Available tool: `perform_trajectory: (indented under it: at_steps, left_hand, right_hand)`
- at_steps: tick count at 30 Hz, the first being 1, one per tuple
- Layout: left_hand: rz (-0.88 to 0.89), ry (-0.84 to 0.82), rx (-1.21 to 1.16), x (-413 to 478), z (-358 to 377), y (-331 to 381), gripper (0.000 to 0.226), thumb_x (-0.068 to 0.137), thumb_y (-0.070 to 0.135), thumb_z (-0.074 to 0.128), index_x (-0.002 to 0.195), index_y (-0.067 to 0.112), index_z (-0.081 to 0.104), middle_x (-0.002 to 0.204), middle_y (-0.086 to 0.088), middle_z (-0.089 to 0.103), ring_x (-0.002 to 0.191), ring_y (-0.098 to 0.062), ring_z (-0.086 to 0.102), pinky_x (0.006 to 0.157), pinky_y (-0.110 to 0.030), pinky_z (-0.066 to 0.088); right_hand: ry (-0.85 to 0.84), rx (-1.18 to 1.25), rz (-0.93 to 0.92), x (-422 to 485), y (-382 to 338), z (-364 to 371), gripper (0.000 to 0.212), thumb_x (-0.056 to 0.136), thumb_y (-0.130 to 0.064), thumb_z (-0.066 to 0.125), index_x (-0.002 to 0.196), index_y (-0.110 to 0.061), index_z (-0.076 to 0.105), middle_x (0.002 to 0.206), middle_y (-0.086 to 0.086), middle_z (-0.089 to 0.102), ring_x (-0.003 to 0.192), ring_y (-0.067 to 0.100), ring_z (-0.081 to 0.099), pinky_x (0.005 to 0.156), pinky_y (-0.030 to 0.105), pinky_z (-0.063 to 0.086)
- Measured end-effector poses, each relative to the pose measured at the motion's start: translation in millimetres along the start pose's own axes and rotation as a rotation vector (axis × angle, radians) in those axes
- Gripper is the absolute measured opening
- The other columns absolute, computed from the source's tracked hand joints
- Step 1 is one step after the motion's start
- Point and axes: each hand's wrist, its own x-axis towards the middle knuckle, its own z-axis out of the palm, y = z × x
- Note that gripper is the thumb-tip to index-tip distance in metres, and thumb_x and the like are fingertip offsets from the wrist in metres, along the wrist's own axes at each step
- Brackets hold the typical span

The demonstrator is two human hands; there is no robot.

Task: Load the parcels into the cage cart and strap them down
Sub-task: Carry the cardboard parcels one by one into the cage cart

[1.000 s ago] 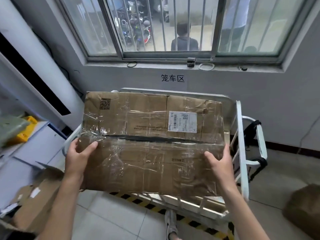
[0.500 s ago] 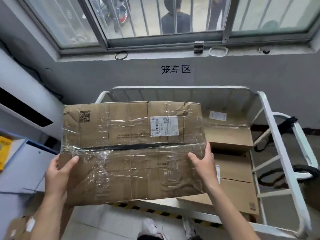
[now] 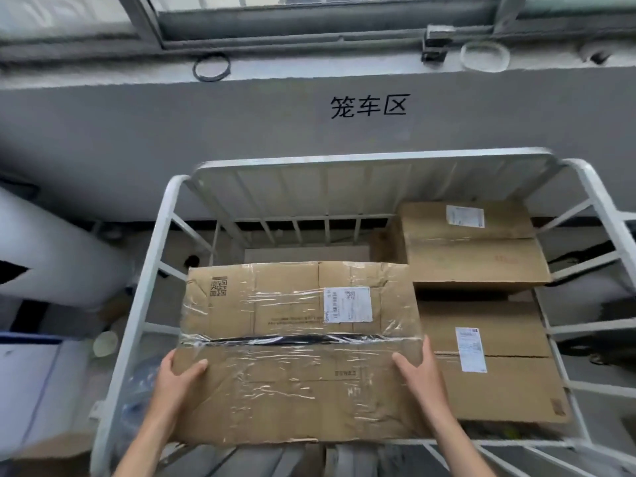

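Note:
A large, worn cardboard parcel [image 3: 296, 352] wrapped in clear tape, with a white label and a QR print on top, sits low inside the left half of the white cage cart [image 3: 165, 222]. My left hand [image 3: 175, 380] grips its near-left edge and my right hand [image 3: 418, 373] grips its near-right edge. Two more cardboard parcels fill the cart's right half: one at the back [image 3: 475, 249] and one at the front [image 3: 495, 366], each with a white label.
The cart stands against a grey wall with black characters [image 3: 368, 106] under a window sill. A black strap [image 3: 585, 256] hangs outside the right rail. A white cylinder [image 3: 51, 249] lies to the left, and cardboard [image 3: 51, 452] sits on the floor at bottom left.
The parcel in both hands has gone down from above the cart's near rail into the left half of the cart. The view has tilted down, revealing the two parcels on the right.

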Motion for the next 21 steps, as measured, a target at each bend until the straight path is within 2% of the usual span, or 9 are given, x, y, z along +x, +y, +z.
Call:
perform_trajectory:
  at_steps: [4,8,13,15,17,18,21]
  left_hand:
    - [-0.093,-0.087,0.065,58.7,5.8,-17.5,0.080,0.080,0.021,0.084,0.147,0.015,0.041,0.135,-0.013,0.058,0.111,-0.032,0.060,0.099,-0.050,0.049]
    - [-0.124,-0.118,0.078,116.2,36.5,-35.1,0.079,0.082,0.021,0.082,0.148,0.016,0.039,0.124,-0.007,0.057,0.104,-0.028,0.060,0.087,-0.042,0.049]
    - [-0.177,-0.111,0.104,202.3,89.4,-73.8,0.064,0.085,0.015,0.078,0.140,0.010,0.046,0.122,-0.012,0.061,0.096,-0.026,0.061,0.079,-0.038,0.048]
    - [-0.170,-0.100,0.126,236.7,105.5,-92.7,0.055,0.086,0.018,0.078,0.133,0.013,0.050,0.123,-0.015,0.064,0.095,-0.027,0.064,0.081,-0.041,0.052]
    - [-0.188,-0.092,0.155,266.7,117.7,-114.6,0.060,0.086,0.022,0.078,0.137,0.012,0.047,0.127,-0.015,0.064,0.105,-0.033,0.064,0.093,-0.050,0.053]
    - [-0.191,-0.094,0.159,278.7,123.2,-125.2,0.060,0.087,0.022,0.077,0.137,0.012,0.047,0.127,-0.015,0.064,0.106,-0.034,0.064,0.094,-0.051,0.053]
    - [-0.181,-0.088,0.183,303.5,140.4,-153.1,0.057,0.087,0.022,0.077,0.136,0.014,0.047,0.126,-0.014,0.064,0.100,-0.029,0.064,0.086,-0.043,0.052]
  right_hand:
    - [0.022,-0.084,0.069,38.8,-1.1,41.9,0.093,0.089,-0.043,0.068,0.160,-0.024,0.011,0.163,0.006,0.026,0.149,0.030,0.026,0.117,0.051,0.029]
    - [0.063,-0.159,0.143,86.9,14.8,81.7,0.093,0.089,-0.049,0.063,0.160,-0.027,0.008,0.160,0.011,0.030,0.145,0.034,0.032,0.111,0.052,0.034]
    - [0.122,-0.263,0.165,155.3,47.7,138.6,0.092,0.089,-0.052,0.055,0.160,-0.027,0.003,0.160,0.012,0.029,0.142,0.037,0.033,0.110,0.052,0.037]
    - [0.118,-0.315,0.135,179.4,63.9,161.1,0.092,0.089,-0.053,0.054,0.159,-0.025,0.001,0.159,0.010,0.028,0.142,0.036,0.033,0.111,0.050,0.037]
    - [0.098,-0.359,0.107,199.7,83.5,181.0,0.093,0.090,-0.053,0.053,0.159,-0.021,0.000,0.159,0.010,0.028,0.141,0.035,0.034,0.112,0.047,0.035]
    - [0.090,-0.379,0.097,207.8,94.0,189.4,0.093,0.090,-0.053,0.053,0.160,-0.018,0.001,0.158,0.012,0.029,0.140,0.035,0.035,0.112,0.046,0.034]
    - [0.074,-0.400,0.096,229.5,122.9,208.1,0.090,0.093,-0.049,0.053,0.160,-0.016,0.003,0.159,0.013,0.028,0.140,0.036,0.035,0.111,0.045,0.034]
